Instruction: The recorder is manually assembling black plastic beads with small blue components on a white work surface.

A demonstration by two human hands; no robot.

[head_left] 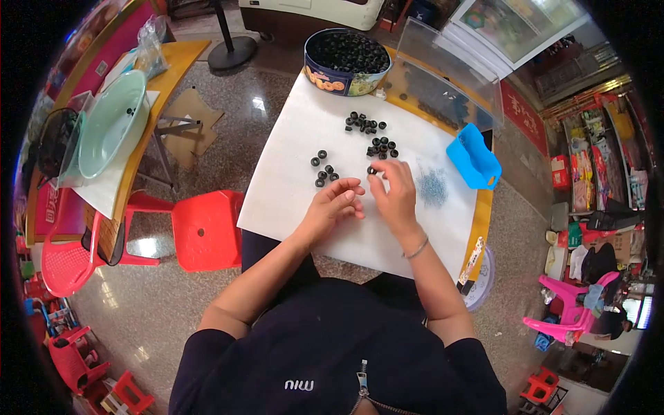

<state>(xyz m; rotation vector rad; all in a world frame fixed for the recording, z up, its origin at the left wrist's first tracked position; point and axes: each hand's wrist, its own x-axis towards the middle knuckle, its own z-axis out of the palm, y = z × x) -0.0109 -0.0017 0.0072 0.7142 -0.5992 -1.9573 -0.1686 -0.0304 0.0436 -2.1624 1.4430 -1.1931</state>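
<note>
My right hand (395,195) pinches a small black ring (371,170) between its fingertips above the white sheet (290,173) that covers the table. My left hand (335,204) is curled just left of it, fingers bent, and whether it holds anything I cannot tell. Small groups of black rings lie on the sheet: one left of the hands (324,169), one just beyond them (382,146), one farther back (364,124). A patch of tiny bluish metal pieces (433,187) lies right of my right hand.
A round tin (347,61) full of black rings stands at the table's far edge, next to a clear plastic box (449,86). A blue plastic bin (474,158) sits at the right. A red stool (205,229) stands left of the table; a side table with a green basin (111,121) is farther left.
</note>
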